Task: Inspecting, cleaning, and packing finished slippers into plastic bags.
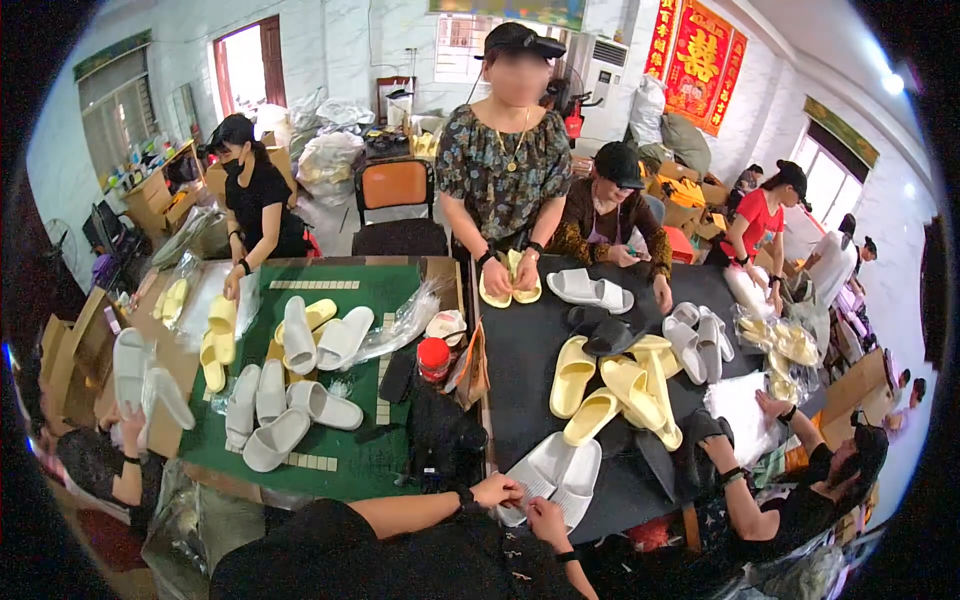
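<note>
At the near edge of the black table lies a pair of light grey slide slippers (565,468), side by side. My left hand (497,490) reaches in to the near left end of this pair, its fingers pinched together. Just right of it, my right hand (547,522) is also closed, fingertips drawn in over the near end of the slippers. Whatever is between the fingers is too small to make out. Beyond the pair, a heap of pale yellow slippers (627,385) overlaps some black slippers (608,336).
Left of my hands are a black bag (447,440) and a red-lidded jar (433,358). Grey slippers (275,440) lie on the green table mat (345,478). Across the table a person (505,180) handles yellow slippers (510,290); at right another holds a black slipper (703,450).
</note>
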A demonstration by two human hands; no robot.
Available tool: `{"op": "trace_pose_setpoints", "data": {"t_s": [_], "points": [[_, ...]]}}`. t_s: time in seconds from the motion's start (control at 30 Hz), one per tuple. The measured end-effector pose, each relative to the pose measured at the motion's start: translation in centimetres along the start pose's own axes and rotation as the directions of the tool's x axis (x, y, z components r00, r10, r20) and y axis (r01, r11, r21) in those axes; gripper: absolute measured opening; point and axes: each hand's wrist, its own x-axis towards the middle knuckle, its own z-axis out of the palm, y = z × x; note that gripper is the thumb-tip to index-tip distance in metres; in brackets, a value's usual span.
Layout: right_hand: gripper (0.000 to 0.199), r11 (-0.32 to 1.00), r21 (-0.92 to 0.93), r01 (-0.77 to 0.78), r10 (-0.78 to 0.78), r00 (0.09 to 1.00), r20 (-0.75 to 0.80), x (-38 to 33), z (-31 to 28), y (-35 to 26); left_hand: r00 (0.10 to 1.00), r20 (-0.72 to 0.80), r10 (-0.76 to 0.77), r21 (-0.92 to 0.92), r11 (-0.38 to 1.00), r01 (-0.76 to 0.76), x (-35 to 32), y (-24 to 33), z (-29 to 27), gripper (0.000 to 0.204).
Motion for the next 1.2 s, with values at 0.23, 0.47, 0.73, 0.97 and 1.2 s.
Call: {"op": "trace_pose_setpoints", "data": {"t_s": [0.23,0.47,0.73,0.97,1.2], "points": [[0.020,0.997,-0.063,0.035,-0.038,0.998,-0.047,-0.1,0.4,0.1,1.000,0.020,0.020,0.061,0.998,-0.021,0.5,-1.2,0.3,0.020],[0.029,0.989,-0.002,0.145,-0.144,0.980,-0.139,0.2,2.7,4.8,0.998,0.014,0.065,0.042,0.997,-0.066,1.0,-2.5,0.3,0.020],[0.026,0.998,0.028,0.055,-0.053,0.997,-0.055,0.0,2.0,4.7,1.000,-0.019,0.010,-0.104,0.994,-0.012,0.9,-1.9,0.5,0.013],[0.017,1.000,0.021,-0.010,0.010,1.000,0.001,-0.8,0.0,-0.6,0.993,0.045,0.109,0.091,0.989,-0.113,0.8,-2.7,0.7,0.014],[0.021,0.998,-0.042,0.044,-0.045,0.999,-0.022,-0.4,-0.7,0.1,0.997,-0.042,0.059,0.021,0.998,-0.058,0.4,-1.4,-0.2,0.014]]}}
